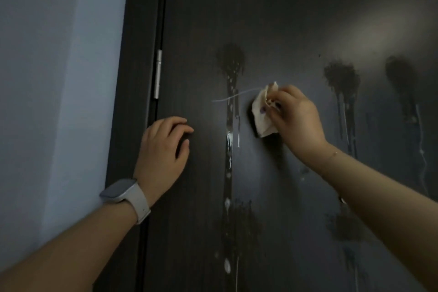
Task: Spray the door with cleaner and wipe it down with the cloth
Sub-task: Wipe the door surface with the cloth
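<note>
A dark door [284, 19] fills most of the view, marked with several wet spray patches and drips running down it, one streak [228, 125] at the centre. My right hand [296, 123] is shut on a small cream cloth [262, 111], bunched and pressed against the door just right of that streak. A thin wet smear runs left from the cloth. My left hand [163, 149] rests flat on the door near its hinge edge, fingers loosely curled, holding nothing. No spray bottle is in view.
A dark door frame [139, 54] borders the door on the left, with a silver hinge [157, 73] on it. A pale wall [52, 78] lies left of the frame. A light-coloured watch [125, 197] sits on my left wrist.
</note>
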